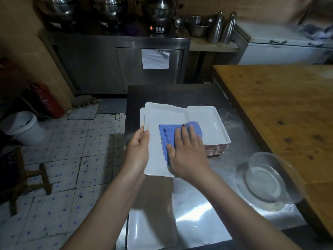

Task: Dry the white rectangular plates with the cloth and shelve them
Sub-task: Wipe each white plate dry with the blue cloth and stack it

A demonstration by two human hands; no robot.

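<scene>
Nearest you, at 6 o'clock on the steel table [207, 210], a near plate [149, 231] lies flat. Ahead of it, your left hand [137, 148] curls round the 9 o'clock long edge of the held plate [162, 114], thumb on top. On its face lies the blue cloth [167, 136], and your right hand [187, 150] presses it down with straight, spread fingers, gripping nothing. At 2 o'clock from that plate sits the stack of plates [212, 123], just beside it.

Expect this ware to be stiff, glazed, fairly heavy, slick while wet and quick to chip. Take it by the long rims, thumb over and fingers beneath. The cloth is soft and limp. At 4 o'clock stands a glass bowl [266, 179].

Orange marks on the held plate's left rim are too small to read. The paper sheet [155, 59] at 12 o'clock shows no legible writing.
</scene>
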